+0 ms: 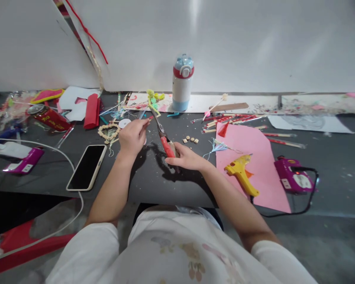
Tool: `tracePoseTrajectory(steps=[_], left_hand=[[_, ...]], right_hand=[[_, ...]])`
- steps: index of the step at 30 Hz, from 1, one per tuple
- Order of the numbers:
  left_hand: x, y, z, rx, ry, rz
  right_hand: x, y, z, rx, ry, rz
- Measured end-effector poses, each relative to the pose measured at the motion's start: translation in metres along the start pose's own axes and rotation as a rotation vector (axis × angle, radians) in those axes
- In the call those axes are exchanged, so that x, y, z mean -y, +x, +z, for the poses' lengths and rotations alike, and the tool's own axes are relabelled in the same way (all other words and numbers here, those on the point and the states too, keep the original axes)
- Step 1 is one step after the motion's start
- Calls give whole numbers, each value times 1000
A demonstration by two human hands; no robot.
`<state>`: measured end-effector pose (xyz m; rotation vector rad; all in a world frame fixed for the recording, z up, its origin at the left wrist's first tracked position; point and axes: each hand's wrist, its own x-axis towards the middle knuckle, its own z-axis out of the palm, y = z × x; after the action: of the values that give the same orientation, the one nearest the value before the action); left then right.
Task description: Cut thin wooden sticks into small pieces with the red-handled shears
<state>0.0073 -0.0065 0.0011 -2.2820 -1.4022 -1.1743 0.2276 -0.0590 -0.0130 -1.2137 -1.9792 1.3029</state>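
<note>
My right hand [185,156] is closed round the red handles of a pair of pliers [163,137], whose dark jaws point up and left over the dark table. My left hand [133,136] pinches a thin stick [147,120] whose tip reaches toward the pliers' jaws. A woven heart-shaped piece [108,131] lies just left of my left hand. Several small wooden beads [190,139] lie right of the pliers.
A phone [87,166] lies at the left with a white cable. A yellow glue gun [241,173] rests on pink paper [254,165]; a purple device [292,178] is at the right. A white bottle [182,83] stands at the back, red sticks [225,119] beside it.
</note>
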Motion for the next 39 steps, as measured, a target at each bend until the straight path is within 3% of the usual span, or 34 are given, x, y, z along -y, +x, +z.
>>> tracePoseTrajectory(steps=[17, 26, 30, 34, 39], left_hand=[[6, 7, -11, 122, -207, -113], [3, 7, -11, 193, -83, -107], [-7, 8, -11, 137, 16, -55], [-19, 7, -7, 108, -29, 8], [-33, 2, -3, 65, -123, -52]], right_hand=[[3, -1, -1, -7, -44, -5], [3, -2, 2, -16, -75, 6], [4, 0, 3, -65, -46, 48], [0, 3, 6, -155, 87, 61], [-5, 7, 7, -192, 179, 48]])
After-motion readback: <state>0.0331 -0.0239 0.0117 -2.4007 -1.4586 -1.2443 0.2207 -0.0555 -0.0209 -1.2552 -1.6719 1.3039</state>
